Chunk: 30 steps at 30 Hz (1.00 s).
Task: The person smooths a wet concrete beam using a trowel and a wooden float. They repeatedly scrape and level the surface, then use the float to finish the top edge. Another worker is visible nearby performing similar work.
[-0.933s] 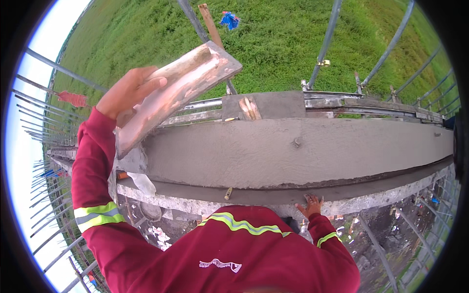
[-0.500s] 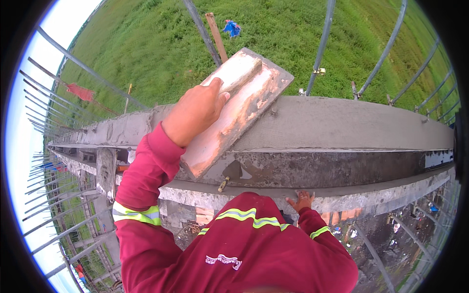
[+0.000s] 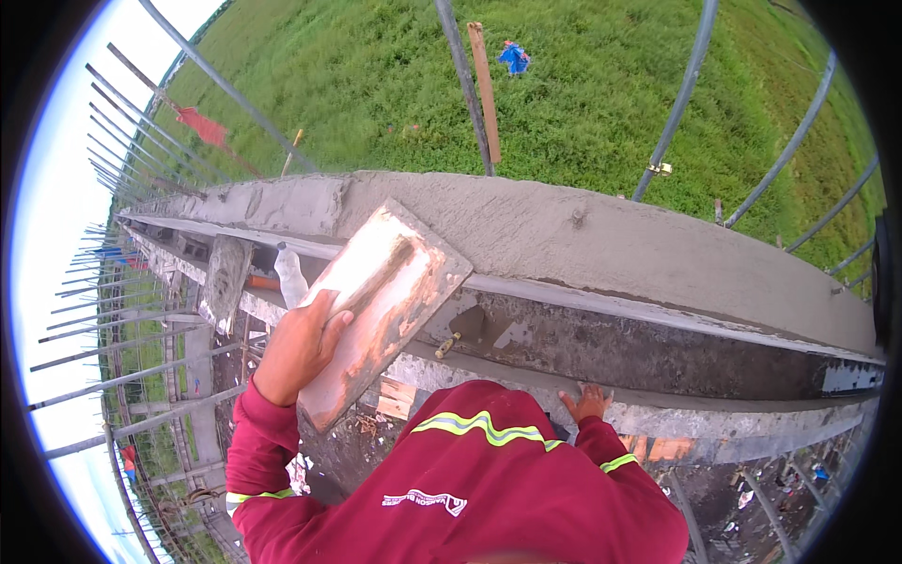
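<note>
My left hand (image 3: 305, 348) is closed round the grip of a rectangular wooden plastering float (image 3: 395, 291). The float is tilted, its worn, mortar-stained grip side facing up, and its far corner overlaps the inner edge of the far ledge (image 3: 526, 221). Grey mortar coats that ledge. On the near concrete edge (image 3: 686, 414) my right hand (image 3: 587, 402) lies with fingers spread, holding nothing. Between the two edges runs a channel (image 3: 639, 343), where a pointed trowel (image 3: 470, 322) lies, its yellowish handle (image 3: 448, 345) toward me.
A clear plastic bottle (image 3: 291, 274) stands left of the float, near a rough concrete block (image 3: 225, 282). Metal poles (image 3: 681, 99) and a wooden stake (image 3: 486, 94) rise beyond the far ledge. Grass lies far below it. Debris-strewn ground (image 3: 742, 508) shows below the near side.
My left hand has drawn the float back toward me and left, off most of the far ledge. The view has turned, uncovering the bottle. My right hand stays on the near edge.
</note>
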{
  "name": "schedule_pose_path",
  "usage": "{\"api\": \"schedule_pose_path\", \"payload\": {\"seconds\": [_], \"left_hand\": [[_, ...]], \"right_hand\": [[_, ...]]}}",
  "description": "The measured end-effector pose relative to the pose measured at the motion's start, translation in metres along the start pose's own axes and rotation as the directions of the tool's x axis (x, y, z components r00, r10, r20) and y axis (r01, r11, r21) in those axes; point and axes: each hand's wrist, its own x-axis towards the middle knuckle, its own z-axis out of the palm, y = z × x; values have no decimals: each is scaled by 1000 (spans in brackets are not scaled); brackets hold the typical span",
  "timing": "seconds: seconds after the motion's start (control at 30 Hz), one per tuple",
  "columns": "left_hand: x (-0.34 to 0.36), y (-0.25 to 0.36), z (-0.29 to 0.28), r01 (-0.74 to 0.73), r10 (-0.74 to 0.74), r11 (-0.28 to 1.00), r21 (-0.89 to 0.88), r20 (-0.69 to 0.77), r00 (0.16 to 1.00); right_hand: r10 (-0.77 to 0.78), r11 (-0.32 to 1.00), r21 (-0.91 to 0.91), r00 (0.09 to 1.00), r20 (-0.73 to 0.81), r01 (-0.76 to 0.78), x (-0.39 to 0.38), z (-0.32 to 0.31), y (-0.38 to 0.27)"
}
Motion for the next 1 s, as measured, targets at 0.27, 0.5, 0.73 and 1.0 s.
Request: {"api": "schedule_pose_path", "payload": {"seconds": [0.27,0.5,0.73,1.0], "left_hand": [[104,21,20,-86,83,996,-11,-160,984],[103,4,41,-53,49,998,-16,-170,984],[-27,-13,-3,188,-197,980,-72,-148,969],[97,-5,34,-34,40,999,30,-216,975]], "right_hand": [[-6,1000,-6,1000,-23,5,5,3,2],[-18,997,-71,1000,-20,16,7,7,7],[-9,996,-92,1000,2,9,7,7,5],[0,997,-79,1000,31,2,9,6,7]]}}
